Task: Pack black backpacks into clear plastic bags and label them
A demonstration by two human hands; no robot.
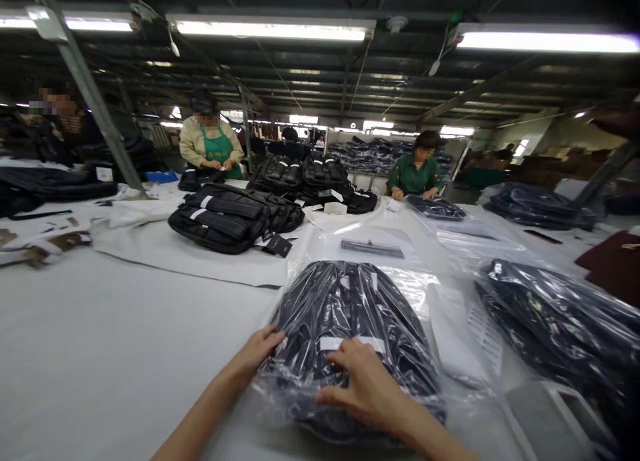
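Note:
A dark backpack (350, 308) in a clear plastic bag lies flat on the white table in front of me, a white strip across its middle. My left hand (261, 346) touches the left side of the bagged backpack, its visible fingers stretched out against the plastic; its lower fingers are partly hidden. Over the lower middle of the backpack, my right hand (361, 384) is open, thumb and fingers apart, at the plastic near the white strip. Loose plastic bunches at the near edge, below my hands.
Black backpacks (220, 218) with tags lie piled beyond. Clear plastic bags (375, 244) are spread behind my backpack. More bagged backpacks (560, 321) and a grey-white device (555, 418) stand at right. A person in a green apron (216, 144) and one in green (417, 174) work across the table.

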